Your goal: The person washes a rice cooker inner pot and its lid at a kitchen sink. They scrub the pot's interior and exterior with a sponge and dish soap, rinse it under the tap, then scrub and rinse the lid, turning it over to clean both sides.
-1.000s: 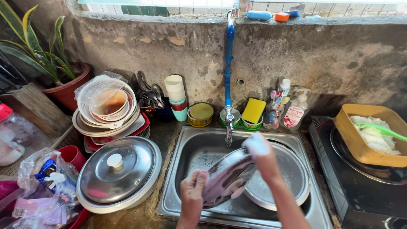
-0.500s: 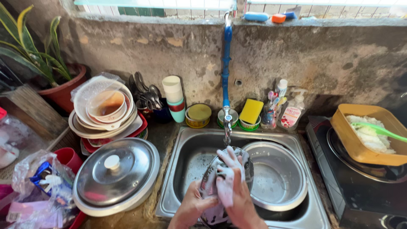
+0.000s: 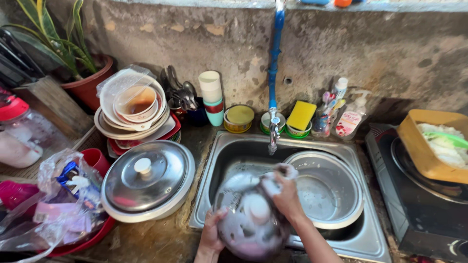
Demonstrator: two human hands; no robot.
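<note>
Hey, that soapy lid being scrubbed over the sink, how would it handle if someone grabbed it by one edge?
Probably slippery: the lid is coated in suds. It looks like rigid metal with a knob, so it should stay stiff rather than flex. The left hand steadies its rim while the right hand scrubs, which suggests it could slide.

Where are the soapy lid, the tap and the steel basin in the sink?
soapy lid (image 3: 251, 221), head view, on its sudsy round face.
tap (image 3: 273, 134), head view, on the spout above the sink.
steel basin (image 3: 324, 197), head view, on its bare inner bottom.
</note>
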